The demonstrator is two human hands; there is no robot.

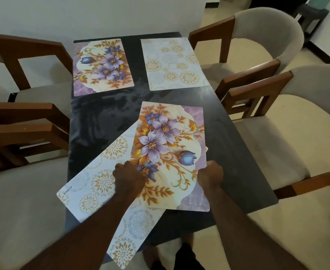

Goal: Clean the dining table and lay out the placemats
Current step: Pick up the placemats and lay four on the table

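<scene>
Thin, glossy rectangular purple-and-gold floral placemat (168, 145) lies near-right on the dark polished table (101, 117). Right hand (210, 175) grips its right edge; left hand (129, 178) is curled on its left edge. Risk: white gold-medallion placemat (101, 182) underneath is skewed and overhangs the near edge. Both sheets look slick, so dragging the top one could pull it off.

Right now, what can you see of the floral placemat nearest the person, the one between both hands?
The near floral placemat is a thin rectangular sheet with rounded corners, plastic-looking: cream centre, lilac and blue flowers, golden leaves, purple marbled corners. It lies over the dark table, overlapping a pale gold-medallion placemat set diagonally beneath it. The left hand grips its left edge, the right hand its right edge; whether it lies flat is unclear.
</scene>
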